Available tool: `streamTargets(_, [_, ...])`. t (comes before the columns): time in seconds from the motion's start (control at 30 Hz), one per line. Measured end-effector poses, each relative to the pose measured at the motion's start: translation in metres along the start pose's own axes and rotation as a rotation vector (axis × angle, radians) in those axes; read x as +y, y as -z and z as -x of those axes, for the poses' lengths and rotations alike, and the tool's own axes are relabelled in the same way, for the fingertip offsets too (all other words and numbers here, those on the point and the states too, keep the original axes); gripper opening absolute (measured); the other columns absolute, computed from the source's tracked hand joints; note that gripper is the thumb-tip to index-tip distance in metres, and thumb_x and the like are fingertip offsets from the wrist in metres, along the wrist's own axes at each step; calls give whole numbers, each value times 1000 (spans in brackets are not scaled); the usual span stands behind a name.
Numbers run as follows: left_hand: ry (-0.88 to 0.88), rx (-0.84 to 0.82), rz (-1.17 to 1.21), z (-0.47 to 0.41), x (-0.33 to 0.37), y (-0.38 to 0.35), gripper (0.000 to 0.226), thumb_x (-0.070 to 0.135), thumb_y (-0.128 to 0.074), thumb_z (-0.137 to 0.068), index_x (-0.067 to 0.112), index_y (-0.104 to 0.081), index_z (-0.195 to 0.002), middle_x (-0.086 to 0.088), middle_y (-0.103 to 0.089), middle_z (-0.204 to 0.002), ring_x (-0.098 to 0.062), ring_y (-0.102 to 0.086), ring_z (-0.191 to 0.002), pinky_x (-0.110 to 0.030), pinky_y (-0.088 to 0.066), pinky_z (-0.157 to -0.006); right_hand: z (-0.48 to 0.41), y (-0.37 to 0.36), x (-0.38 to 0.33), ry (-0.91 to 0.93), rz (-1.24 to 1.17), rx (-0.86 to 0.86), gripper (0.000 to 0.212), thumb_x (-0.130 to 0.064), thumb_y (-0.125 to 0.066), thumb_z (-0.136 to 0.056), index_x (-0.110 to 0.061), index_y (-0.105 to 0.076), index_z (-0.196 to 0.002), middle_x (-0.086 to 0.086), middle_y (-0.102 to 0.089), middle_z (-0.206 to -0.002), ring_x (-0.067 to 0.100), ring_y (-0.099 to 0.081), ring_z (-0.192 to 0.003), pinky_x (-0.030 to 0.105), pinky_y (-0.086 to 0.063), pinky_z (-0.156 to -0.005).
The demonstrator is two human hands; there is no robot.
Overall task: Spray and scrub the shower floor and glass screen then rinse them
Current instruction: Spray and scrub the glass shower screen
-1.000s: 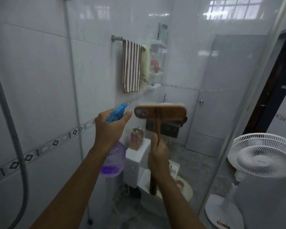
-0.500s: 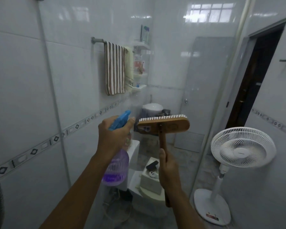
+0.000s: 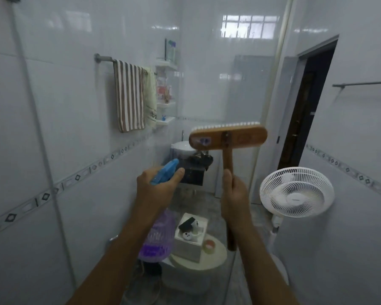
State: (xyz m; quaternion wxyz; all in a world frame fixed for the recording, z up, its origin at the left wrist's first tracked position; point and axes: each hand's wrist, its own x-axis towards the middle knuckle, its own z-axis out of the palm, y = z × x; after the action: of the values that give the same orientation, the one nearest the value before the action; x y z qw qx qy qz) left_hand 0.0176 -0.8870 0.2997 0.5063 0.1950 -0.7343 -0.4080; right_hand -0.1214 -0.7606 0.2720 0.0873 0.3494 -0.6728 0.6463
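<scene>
left hand (image 3: 156, 190) grips purple spray bottle with blue nozzle (image 3: 163, 216) | right hand (image 3: 234, 199) grips wooden long-handled scrub brush (image 3: 228, 137) upright | clear glass screen (image 3: 240, 95) directly ahead (nozzle aims at it)

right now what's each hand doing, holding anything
Left hand: closed on the spray bottle.
Right hand: closed on the scrub brush handle.

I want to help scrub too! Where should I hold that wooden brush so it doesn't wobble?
Hold the scrub brush by its long wooden handle, coming from below, just as the right hand does now. The handle hangs straight down from the wide head, and the bristles face away. A grip nearer the head would probably steady it.
</scene>
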Motion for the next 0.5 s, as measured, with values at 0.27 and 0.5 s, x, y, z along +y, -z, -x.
streamTargets(0.27, [-18, -88, -99, -3, -12, -11, 52, 74, -63, -76, 23, -66, -82, 3, -64, -65, -17, -64, -58, -40, -59, -58, 36, 2, 12, -120, -12, -56, 40, -51, -39, -100, -23, -55, -76, -8, -46, -51, 6, -43, -46, 28, -37, -48])
streamTargets(0.5, [113, -141, -39, 1, -4, -23, 23, 45, -77, -80, 26, -63, -78, -5, -68, -69, -25, -69, -64, -48, -61, -67, -40, 34, -60, -65, -86, 31, 42, -52, -37, -102, -23, -49, -75, -6, -40, -49, 10, -41, -42, 24, -36, -45])
